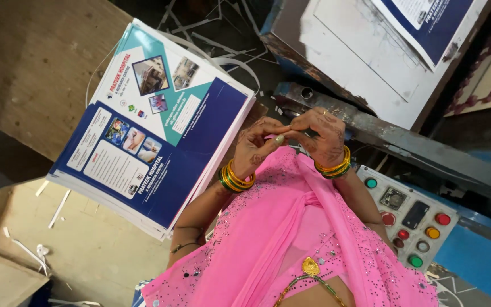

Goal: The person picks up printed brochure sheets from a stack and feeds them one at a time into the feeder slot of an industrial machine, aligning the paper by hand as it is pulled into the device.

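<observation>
My left hand [255, 149] and right hand [320, 135] meet fingertip to fingertip before my chest, each grip pinched shut on nothing I can make out, while the stack of printed sheets [149, 128] lies just beside my left hand, long axis slanting away.

A pink sequinned garment [291, 227] is worn. Gold and green bangles [235, 178] are stacked on both wrists. Henna patterns [332, 149] are seen on the hands.

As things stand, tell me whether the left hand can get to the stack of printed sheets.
Probably yes. The left hand is fingertip to fingertip with the right hand, holding nothing visible, and the stack of printed sheets lies just beside its wrist, unobstructed.
</observation>
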